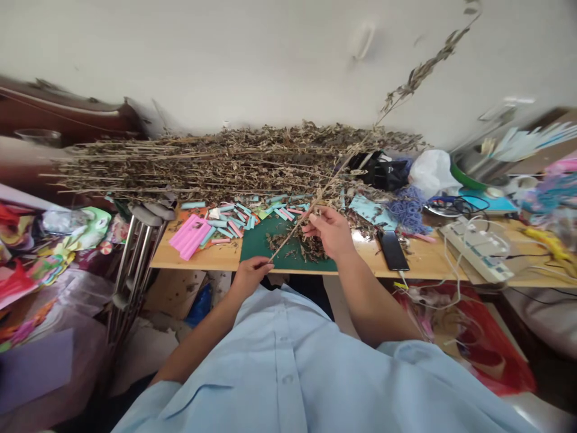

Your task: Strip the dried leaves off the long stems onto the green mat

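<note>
A long dried plant stalk slants from the desk's front edge up to the right, its leafy tip against the wall. My left hand is closed on its bare lower end. Farther up, my right hand has its fingers pinched at the stalk, where dry leaves cling. Crumbled dry leaves lie on a green mat under my hands. Behind, a big heap of dried stalks stretches along the wall. What sits between my right fingertips is partly hidden.
Pink and blue paper rolls lie left of the mat. A phone on a cable and a power strip are at the right. Crutches lean at the desk's left end. Purple yarn sits near a white bag.
</note>
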`<action>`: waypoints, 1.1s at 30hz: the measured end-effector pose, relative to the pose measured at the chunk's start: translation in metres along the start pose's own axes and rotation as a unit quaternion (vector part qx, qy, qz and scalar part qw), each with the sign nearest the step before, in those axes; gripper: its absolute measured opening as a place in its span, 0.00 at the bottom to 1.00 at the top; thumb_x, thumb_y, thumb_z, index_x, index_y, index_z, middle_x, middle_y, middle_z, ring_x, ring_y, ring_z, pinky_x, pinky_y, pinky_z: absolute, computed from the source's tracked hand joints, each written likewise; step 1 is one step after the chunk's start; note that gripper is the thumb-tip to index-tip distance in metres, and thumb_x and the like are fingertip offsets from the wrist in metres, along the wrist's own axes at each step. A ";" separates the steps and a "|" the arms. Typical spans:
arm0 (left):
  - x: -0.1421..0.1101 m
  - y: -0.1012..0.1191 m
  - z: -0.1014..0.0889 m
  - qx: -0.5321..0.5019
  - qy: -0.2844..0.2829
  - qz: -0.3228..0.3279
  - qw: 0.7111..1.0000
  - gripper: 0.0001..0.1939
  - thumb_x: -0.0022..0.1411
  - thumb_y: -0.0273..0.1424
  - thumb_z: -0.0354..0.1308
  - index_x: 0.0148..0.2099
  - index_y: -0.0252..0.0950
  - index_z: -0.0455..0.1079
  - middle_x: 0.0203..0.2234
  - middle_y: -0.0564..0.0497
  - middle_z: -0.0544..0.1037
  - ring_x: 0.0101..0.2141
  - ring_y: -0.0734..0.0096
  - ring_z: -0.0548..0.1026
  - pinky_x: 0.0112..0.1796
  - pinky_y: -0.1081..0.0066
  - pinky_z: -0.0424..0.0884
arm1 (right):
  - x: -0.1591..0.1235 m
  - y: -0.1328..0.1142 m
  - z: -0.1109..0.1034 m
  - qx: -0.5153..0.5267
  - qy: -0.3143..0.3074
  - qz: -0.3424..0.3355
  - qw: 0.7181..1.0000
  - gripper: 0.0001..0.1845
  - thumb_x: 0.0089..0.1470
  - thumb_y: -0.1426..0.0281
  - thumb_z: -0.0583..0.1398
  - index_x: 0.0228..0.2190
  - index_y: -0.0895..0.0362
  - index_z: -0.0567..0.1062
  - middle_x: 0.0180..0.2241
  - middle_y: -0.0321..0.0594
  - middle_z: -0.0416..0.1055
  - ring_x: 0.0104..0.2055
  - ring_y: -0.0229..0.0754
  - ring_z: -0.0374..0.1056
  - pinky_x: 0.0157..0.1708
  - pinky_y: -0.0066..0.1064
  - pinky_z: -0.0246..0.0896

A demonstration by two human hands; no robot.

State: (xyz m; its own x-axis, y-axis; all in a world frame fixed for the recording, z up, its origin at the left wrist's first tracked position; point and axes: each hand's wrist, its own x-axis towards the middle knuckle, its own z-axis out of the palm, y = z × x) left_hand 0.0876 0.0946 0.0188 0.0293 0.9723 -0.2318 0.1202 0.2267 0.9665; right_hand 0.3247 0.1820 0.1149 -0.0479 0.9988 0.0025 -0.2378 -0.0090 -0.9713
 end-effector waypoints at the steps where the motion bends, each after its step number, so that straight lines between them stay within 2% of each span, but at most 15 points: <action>1: 0.001 0.000 0.001 -0.003 0.000 -0.003 1.000 0.19 0.52 0.43 0.66 0.39 0.32 0.79 0.19 0.55 0.70 0.19 0.79 0.61 0.22 0.76 0.55 | 0.000 0.001 0.003 0.014 0.012 0.007 1.000 0.20 0.45 0.55 0.70 0.38 0.52 0.77 0.36 0.37 0.79 0.27 0.37 0.74 0.25 0.29 0.73; 5: 0.003 0.001 0.002 -0.004 0.012 -0.003 1.000 0.19 0.53 0.43 0.66 0.39 0.32 0.79 0.17 0.56 0.68 0.18 0.79 0.60 0.22 0.75 0.56 | -0.002 0.013 0.009 0.054 0.053 0.023 0.997 0.16 0.44 0.59 0.71 0.31 0.54 0.76 0.30 0.35 0.77 0.27 0.37 0.74 0.28 0.28 0.74; 9: 0.003 0.005 0.002 0.019 0.033 0.016 0.999 0.18 0.52 0.43 0.65 0.38 0.32 0.80 0.17 0.54 0.71 0.20 0.76 0.65 0.23 0.74 0.59 | 0.001 0.031 0.002 0.041 0.078 0.035 0.996 0.17 0.43 0.59 0.72 0.32 0.54 0.77 0.30 0.36 0.77 0.28 0.39 0.75 0.31 0.31 0.75; 11: 0.003 0.008 0.001 0.026 0.042 0.027 0.998 0.18 0.52 0.42 0.65 0.37 0.32 0.80 0.18 0.53 0.73 0.22 0.74 0.67 0.24 0.73 0.60 | 0.007 0.038 -0.009 -0.006 0.100 0.025 0.995 0.17 0.44 0.58 0.70 0.33 0.55 0.77 0.30 0.37 0.77 0.30 0.41 0.76 0.33 0.34 0.75; 13: 0.003 0.009 0.000 0.028 0.047 0.033 0.998 0.18 0.52 0.42 0.65 0.37 0.32 0.80 0.19 0.52 0.73 0.23 0.72 0.68 0.25 0.73 0.61 | 0.018 0.041 -0.025 -0.107 0.124 -0.004 0.986 0.16 0.47 0.57 0.68 0.34 0.55 0.78 0.29 0.39 0.77 0.31 0.44 0.76 0.36 0.39 0.74; 15: 0.003 0.009 0.000 0.028 0.048 0.033 0.998 0.18 0.51 0.42 0.65 0.37 0.32 0.80 0.19 0.52 0.74 0.23 0.72 0.69 0.26 0.73 0.62 | 0.029 0.042 -0.042 -0.256 0.138 -0.063 0.955 0.14 0.51 0.58 0.64 0.34 0.55 0.79 0.29 0.41 0.78 0.35 0.48 0.75 0.42 0.44 0.73; 17: 0.003 0.009 -0.001 0.030 0.049 0.031 0.998 0.18 0.51 0.42 0.65 0.37 0.32 0.80 0.19 0.52 0.73 0.23 0.72 0.68 0.26 0.73 0.62 | 0.038 0.040 -0.057 -0.380 0.133 -0.140 0.905 0.13 0.53 0.61 0.62 0.37 0.55 0.79 0.38 0.46 0.79 0.44 0.52 0.74 0.50 0.48 0.68; 19: 0.003 0.009 -0.002 0.031 0.046 0.031 0.998 0.18 0.51 0.42 0.65 0.37 0.32 0.80 0.19 0.52 0.73 0.23 0.72 0.68 0.25 0.73 0.62 | 0.041 0.036 -0.064 -0.441 0.122 -0.193 0.868 0.16 0.51 0.65 0.62 0.43 0.54 0.79 0.49 0.48 0.75 0.54 0.54 0.69 0.57 0.51 0.62; 20: 0.003 0.009 -0.002 0.029 0.045 0.031 0.998 0.18 0.51 0.42 0.65 0.37 0.32 0.80 0.18 0.52 0.72 0.22 0.73 0.67 0.25 0.73 0.61 | 0.040 0.033 -0.064 -0.448 0.118 -0.204 0.862 0.19 0.51 0.66 0.63 0.46 0.54 0.78 0.53 0.48 0.73 0.57 0.55 0.66 0.60 0.52 0.59; 21: 0.003 0.009 -0.002 0.026 0.044 0.031 0.998 0.18 0.52 0.42 0.65 0.38 0.32 0.80 0.18 0.53 0.72 0.22 0.73 0.67 0.25 0.73 0.61 | 0.038 0.029 -0.062 -0.444 0.114 -0.205 0.865 0.21 0.50 0.66 0.63 0.48 0.54 0.77 0.55 0.48 0.71 0.59 0.55 0.64 0.61 0.52 0.57; 23: 0.004 0.009 -0.003 0.020 0.041 0.030 0.999 0.19 0.52 0.42 0.65 0.39 0.32 0.80 0.18 0.54 0.71 0.21 0.75 0.65 0.25 0.73 0.60 | 0.031 0.020 -0.053 -0.392 0.107 -0.195 0.893 0.22 0.51 0.64 0.64 0.49 0.53 0.76 0.54 0.47 0.72 0.58 0.53 0.66 0.60 0.51 0.59; 26: 0.006 0.011 -0.002 0.011 0.032 0.025 0.999 0.19 0.53 0.42 0.65 0.41 0.32 0.79 0.18 0.55 0.70 0.20 0.77 0.62 0.24 0.74 0.58 | 0.020 0.003 -0.035 -0.216 0.068 -0.163 0.960 0.21 0.57 0.58 0.61 0.50 0.51 0.75 0.46 0.43 0.77 0.47 0.48 0.74 0.52 0.47 0.68; 27: 0.006 0.012 -0.001 0.008 0.028 0.023 0.999 0.19 0.53 0.42 0.65 0.41 0.32 0.79 0.18 0.56 0.70 0.20 0.77 0.62 0.23 0.74 0.58 | 0.018 -0.003 -0.029 -0.157 0.053 -0.148 0.975 0.22 0.57 0.56 0.60 0.50 0.51 0.75 0.43 0.42 0.78 0.42 0.46 0.76 0.49 0.46 0.71; 30: 0.006 0.016 0.004 -0.003 0.018 0.017 1.000 0.18 0.52 0.42 0.66 0.40 0.33 0.78 0.19 0.56 0.70 0.20 0.78 0.61 0.23 0.75 0.57 | 0.018 -0.016 -0.016 -0.072 0.050 -0.101 0.991 0.24 0.51 0.53 0.66 0.47 0.51 0.76 0.36 0.38 0.78 0.30 0.41 0.75 0.36 0.39 0.75; 33: 0.003 0.020 0.008 -0.001 0.009 0.020 1.000 0.17 0.52 0.41 0.66 0.39 0.33 0.78 0.21 0.55 0.72 0.21 0.78 0.62 0.24 0.75 0.58 | 0.024 -0.022 -0.013 -0.067 0.080 -0.070 0.992 0.20 0.45 0.54 0.70 0.35 0.55 0.78 0.27 0.35 0.75 0.24 0.38 0.71 0.26 0.32 0.72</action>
State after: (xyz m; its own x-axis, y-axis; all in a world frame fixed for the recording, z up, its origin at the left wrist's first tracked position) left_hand 0.0976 0.1020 0.0362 0.0163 0.9814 -0.1913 0.1175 0.1882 0.9751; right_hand 0.3416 0.2068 0.1328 0.1327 0.9848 0.1124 -0.0992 0.1260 -0.9871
